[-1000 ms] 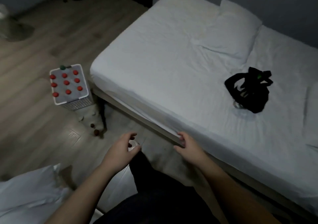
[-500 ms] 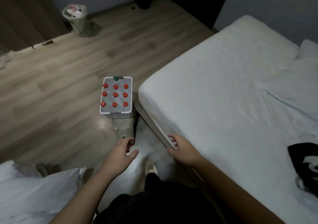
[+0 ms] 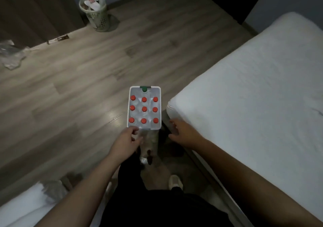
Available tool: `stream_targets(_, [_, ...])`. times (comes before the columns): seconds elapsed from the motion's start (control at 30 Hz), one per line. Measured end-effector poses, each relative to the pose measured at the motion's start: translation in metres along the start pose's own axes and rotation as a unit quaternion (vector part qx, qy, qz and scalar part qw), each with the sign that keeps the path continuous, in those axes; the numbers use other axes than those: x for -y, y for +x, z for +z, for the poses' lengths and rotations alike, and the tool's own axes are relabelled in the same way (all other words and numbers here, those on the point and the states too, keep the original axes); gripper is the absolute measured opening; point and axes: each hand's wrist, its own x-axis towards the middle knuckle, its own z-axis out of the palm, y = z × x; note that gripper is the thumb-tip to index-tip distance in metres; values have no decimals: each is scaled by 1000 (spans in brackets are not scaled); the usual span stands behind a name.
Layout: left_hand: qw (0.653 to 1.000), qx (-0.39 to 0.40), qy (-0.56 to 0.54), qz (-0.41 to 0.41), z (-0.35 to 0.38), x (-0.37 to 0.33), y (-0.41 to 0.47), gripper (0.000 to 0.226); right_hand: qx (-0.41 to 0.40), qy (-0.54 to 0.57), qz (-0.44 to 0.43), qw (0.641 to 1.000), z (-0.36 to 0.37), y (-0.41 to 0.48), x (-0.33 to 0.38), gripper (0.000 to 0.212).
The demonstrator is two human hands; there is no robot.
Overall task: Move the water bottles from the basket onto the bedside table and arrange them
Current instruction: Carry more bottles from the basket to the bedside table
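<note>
Basket on floor at 12 o'clock of the person, ten bottles upright inside. Left hand at near rim, fingers loosely curled, empty. Right hand spread, empty. Risk: packed bottles, pulling one may topple neighbours. Bedside table not in view.

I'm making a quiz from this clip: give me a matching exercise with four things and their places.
Things:
1. basket
2. green-capped bottle
3. waste bin
4. left hand

Places:
A. far end of the basket
B. at the basket's near rim
C. on the floor beside the bed corner
D. far left, by the wall

Pairs: 1-C, 2-A, 3-D, 4-B
</note>
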Motion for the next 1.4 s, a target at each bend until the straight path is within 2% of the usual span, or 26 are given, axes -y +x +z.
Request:
stream_targets(0.13, [997,59,52,22,-47,9,73,36,-16,29,55,998,-3,58,40,43])
stream_targets(0.27, [991,97,87,36,-65,25,147,35,-17,31,70,997,7,124,54,33])
stream_targets(0.4, [985,134,99,34,-52,48,214,38,-24,43,129,990,28,192,35,41])
stream_targets(0.5, [984,121,122,38,-33,68,257,38,-48,77,159,983,42,238,14,46])
stream_targets(0.6, [984,106,139,32,-7,86,304,42,-77,90,179,977,60,289,-13,44])
stream_targets(0.73, [983,74,159,57,23,105,352,48,-104,88,179,974,86,344,-44,49])
stream_targets(0.87, [979,57,190,42,40,121,380,53,-97,57,177,978,102,379,-58,58])
stream_targets(1.07, [960,90,260,47,48,141,401,45,-90,-23,179,980,107,404,-70,36])
stream_targets(1.27, [961,87,259,40,52,140,408,44,-107,-45,179,977,112,415,-73,32])
stream_targets(1.4, [964,86,244,58,50,135,402,35,-87,-50,170,980,108,411,-78,34])
